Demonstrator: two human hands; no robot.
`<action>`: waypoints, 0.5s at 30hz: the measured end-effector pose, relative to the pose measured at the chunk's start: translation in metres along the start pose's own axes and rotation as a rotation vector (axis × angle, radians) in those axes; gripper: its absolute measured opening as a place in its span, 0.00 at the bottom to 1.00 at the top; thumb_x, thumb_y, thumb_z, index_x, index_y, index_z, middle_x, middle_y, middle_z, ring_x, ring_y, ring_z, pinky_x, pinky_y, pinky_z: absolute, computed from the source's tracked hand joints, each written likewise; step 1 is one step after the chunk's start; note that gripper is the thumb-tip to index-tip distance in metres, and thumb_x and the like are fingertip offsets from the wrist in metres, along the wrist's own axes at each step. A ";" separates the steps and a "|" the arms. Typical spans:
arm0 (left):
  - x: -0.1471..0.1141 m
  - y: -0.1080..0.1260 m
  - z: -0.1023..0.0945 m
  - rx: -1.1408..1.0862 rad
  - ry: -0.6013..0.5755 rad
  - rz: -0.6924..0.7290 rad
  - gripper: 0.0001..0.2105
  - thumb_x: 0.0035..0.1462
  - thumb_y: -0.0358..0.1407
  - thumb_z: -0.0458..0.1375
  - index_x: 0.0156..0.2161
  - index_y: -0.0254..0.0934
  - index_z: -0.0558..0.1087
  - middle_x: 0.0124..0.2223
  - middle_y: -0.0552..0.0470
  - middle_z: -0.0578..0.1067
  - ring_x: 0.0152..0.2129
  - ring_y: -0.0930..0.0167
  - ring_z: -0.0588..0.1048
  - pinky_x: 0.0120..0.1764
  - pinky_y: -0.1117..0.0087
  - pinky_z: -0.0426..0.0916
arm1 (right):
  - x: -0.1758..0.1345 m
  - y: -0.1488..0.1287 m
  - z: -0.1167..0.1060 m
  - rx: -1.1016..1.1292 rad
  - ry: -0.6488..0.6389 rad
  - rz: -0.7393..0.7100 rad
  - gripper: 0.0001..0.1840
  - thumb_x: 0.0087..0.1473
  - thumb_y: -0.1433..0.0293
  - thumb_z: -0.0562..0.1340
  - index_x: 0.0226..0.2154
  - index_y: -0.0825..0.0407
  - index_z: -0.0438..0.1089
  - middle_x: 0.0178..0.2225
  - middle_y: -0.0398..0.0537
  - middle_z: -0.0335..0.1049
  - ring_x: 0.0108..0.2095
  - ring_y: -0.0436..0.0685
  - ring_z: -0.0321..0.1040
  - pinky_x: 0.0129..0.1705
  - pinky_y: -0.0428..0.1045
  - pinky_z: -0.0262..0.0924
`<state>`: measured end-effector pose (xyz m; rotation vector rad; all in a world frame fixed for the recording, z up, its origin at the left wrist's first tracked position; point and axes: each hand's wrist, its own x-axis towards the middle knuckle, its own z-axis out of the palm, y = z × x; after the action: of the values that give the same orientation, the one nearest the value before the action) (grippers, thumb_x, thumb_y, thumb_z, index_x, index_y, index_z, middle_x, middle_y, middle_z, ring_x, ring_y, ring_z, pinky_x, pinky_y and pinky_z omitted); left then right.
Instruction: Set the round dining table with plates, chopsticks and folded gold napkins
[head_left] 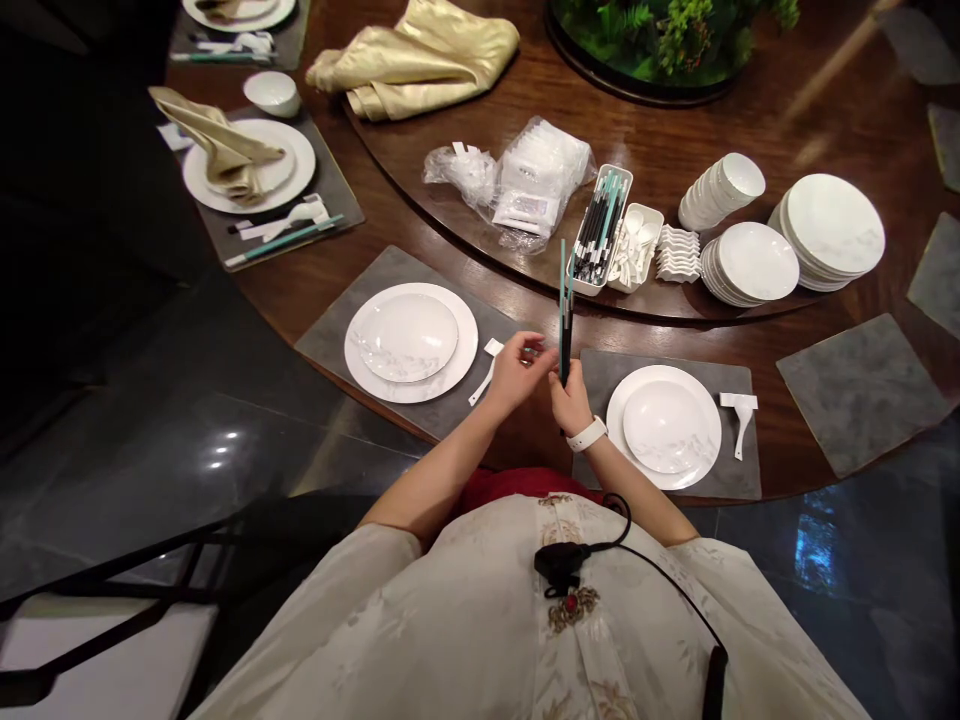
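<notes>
Sitting around your hands: plate (467, 342) at nine o'clock, second plate (615, 428) at four, box (586, 287) at one. Your right hand (574, 402) grips chopsticks (567, 330); left hand (517, 374) curls close, hold unclear.

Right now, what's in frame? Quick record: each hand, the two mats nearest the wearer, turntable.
right hand: grips chopsticks, tips toward the turntable
left hand: fingers curled beside the chopsticks; contact unclear
left mat: small plate on large plate; spoon to their right
right mat: small plate on large plate; spoon to their right
turntable: chopstick box, spoon box, bowls, plate stacks, bags, gold cloth
</notes>
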<state>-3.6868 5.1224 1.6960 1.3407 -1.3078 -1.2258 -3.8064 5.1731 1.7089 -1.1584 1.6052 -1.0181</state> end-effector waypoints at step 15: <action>0.012 0.003 -0.040 -0.240 0.024 -0.218 0.25 0.47 0.56 0.62 0.37 0.33 0.76 0.32 0.48 0.78 0.27 0.71 0.74 0.29 0.72 0.69 | -0.006 0.003 0.007 0.085 -0.126 0.186 0.24 0.46 0.55 0.67 0.36 0.47 0.55 0.24 0.33 0.58 0.23 0.48 0.58 0.26 0.44 0.57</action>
<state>-3.6477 5.1082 1.7034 1.3421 -0.9807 -1.4603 -3.7998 5.1790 1.7050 -0.9764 1.5242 -0.8669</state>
